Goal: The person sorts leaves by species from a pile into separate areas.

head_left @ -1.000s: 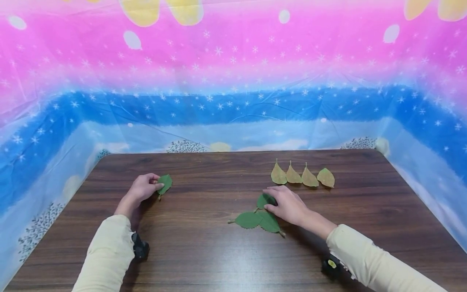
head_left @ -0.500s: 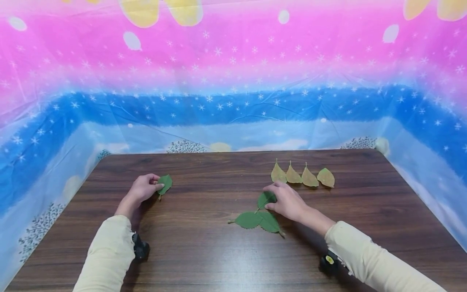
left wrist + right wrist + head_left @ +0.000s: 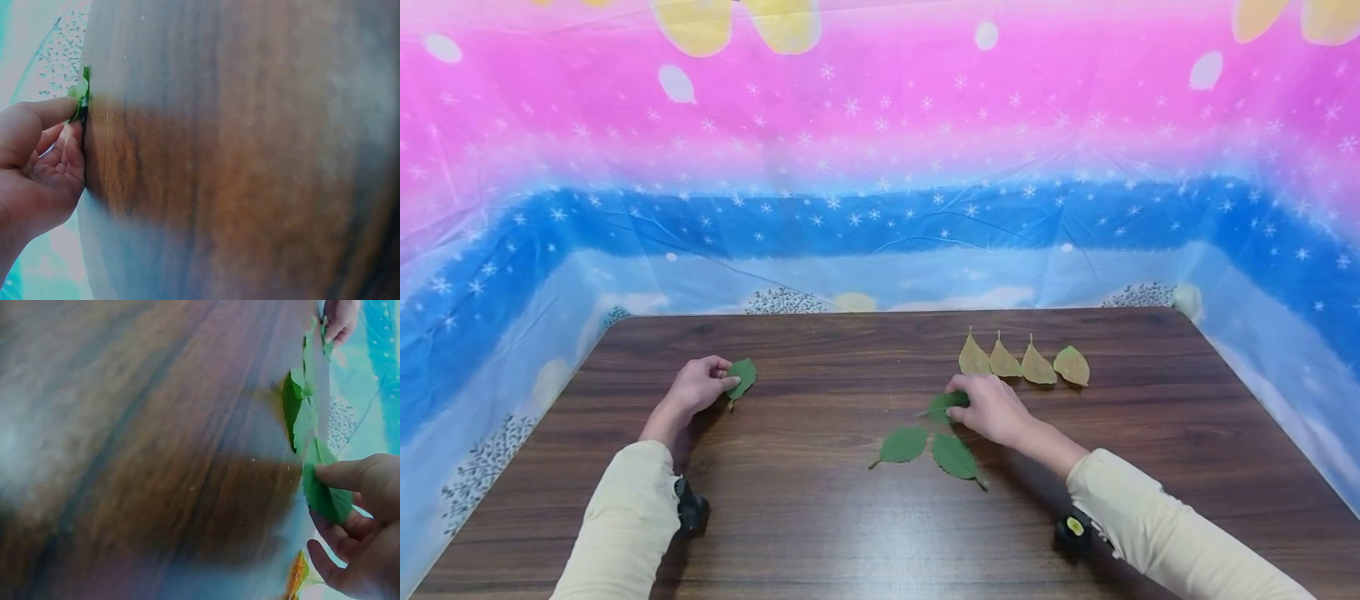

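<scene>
On the left of the table, my left hand (image 3: 698,385) pinches a green leaf (image 3: 744,377) between thumb and fingers, its stem pointing toward me. My right hand (image 3: 996,408) holds another green leaf (image 3: 328,490) by thumb and fingertips, close over the tabletop. Just nearer to me lie two more green leaves: one (image 3: 903,445) with its stem to the left, the other (image 3: 955,457) with its stem to the lower right. Beyond the right hand is a row of several yellowish leaves (image 3: 1038,364), partly overlapped by that hand at its left end.
The brown wood-grain table (image 3: 790,517) has rounded far corners. A pink and blue patterned cloth (image 3: 880,167) hangs around its back and sides. Each wrist carries a small black camera (image 3: 691,506).
My right hand has lifted its leaf slightly and turned it away from the other two. The left-lying leaf has shifted and tilted, parting from its neighbour. My left hand stays put.
</scene>
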